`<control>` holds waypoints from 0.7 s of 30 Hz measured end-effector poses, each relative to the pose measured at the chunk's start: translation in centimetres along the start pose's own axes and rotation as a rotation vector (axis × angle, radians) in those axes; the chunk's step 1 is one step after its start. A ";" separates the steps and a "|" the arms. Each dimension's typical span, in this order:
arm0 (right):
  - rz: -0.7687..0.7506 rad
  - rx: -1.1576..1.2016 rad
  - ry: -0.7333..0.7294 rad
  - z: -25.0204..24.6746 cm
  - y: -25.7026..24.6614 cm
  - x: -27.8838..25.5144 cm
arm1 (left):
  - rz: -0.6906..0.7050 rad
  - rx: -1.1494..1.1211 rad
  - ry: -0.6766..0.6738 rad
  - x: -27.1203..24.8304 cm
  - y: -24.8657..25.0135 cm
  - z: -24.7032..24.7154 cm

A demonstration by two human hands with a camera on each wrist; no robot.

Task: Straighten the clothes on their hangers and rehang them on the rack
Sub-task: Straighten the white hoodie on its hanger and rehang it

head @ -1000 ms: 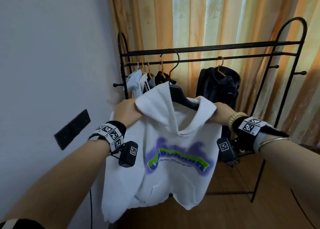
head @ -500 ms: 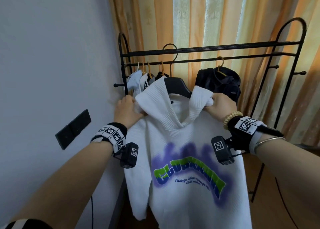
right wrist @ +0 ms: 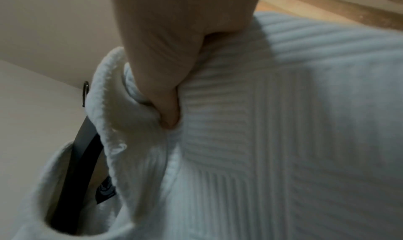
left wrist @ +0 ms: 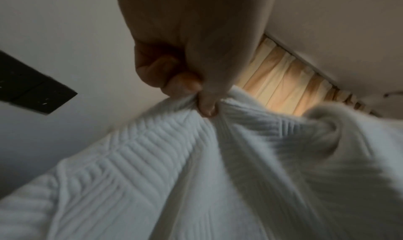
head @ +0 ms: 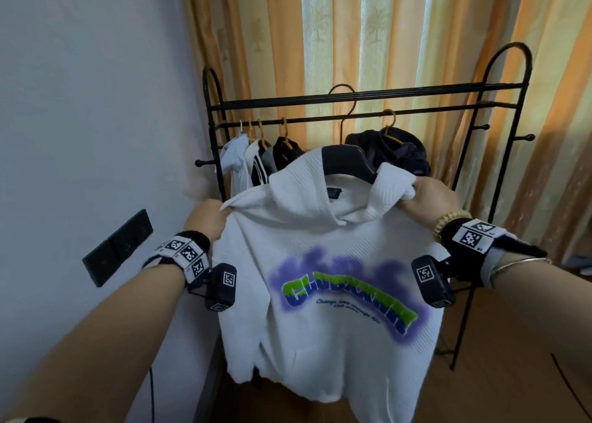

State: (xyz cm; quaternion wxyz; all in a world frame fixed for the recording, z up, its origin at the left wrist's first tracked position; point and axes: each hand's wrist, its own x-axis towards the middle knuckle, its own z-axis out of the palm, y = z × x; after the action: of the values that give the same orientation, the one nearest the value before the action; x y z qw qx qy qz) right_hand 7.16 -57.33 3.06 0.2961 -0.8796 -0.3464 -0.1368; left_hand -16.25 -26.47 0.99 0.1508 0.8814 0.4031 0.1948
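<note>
A white ribbed hoodie [head: 326,256] with a blue, green and purple print hangs on a black hanger [head: 347,163]. The hanger's hook rises to the level of the black rack's top bar [head: 368,97]; whether it hangs on the bar I cannot tell. My left hand [head: 208,220] pinches the hoodie's left shoulder between thumb and fingers [left wrist: 202,95]. On the other side my right hand [head: 429,198] grips the hood's edge at the right shoulder, thumb [right wrist: 165,109] pressed into the fabric [right wrist: 283,123]. The black hanger [right wrist: 76,157] shows inside the neck opening.
Several garments hang bunched at the rack's left end [head: 256,159], and a dark garment [head: 397,150] hangs just behind the hoodie. A grey wall with a black switch panel [head: 118,246] is on the left. Striped curtains [head: 352,38] hang behind the rack.
The hoodie and hanger have risen toward the rack's bars and the print now faces me flat. My left hand has slid outward along the shoulder; my right hand keeps its grip.
</note>
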 end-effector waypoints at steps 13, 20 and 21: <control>-0.065 0.014 -0.052 0.6 -1.1 -0.7 | 0.017 -0.190 0.383 2.9 1.7 -4.8; -0.105 0.157 0.061 0.5 -3.1 0.0 | 0.088 0.032 -0.074 2.7 1.8 -3.7; -0.116 0.145 0.069 0.5 -3.2 0.1 | 0.049 0.096 -0.111 2.4 1.8 -3.7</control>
State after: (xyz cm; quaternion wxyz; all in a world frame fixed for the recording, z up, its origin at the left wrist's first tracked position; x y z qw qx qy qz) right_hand 5.07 -55.08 4.09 0.3624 -0.8291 -0.3951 -0.1585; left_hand -15.39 -25.40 5.57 0.1256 0.9067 0.3811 0.1295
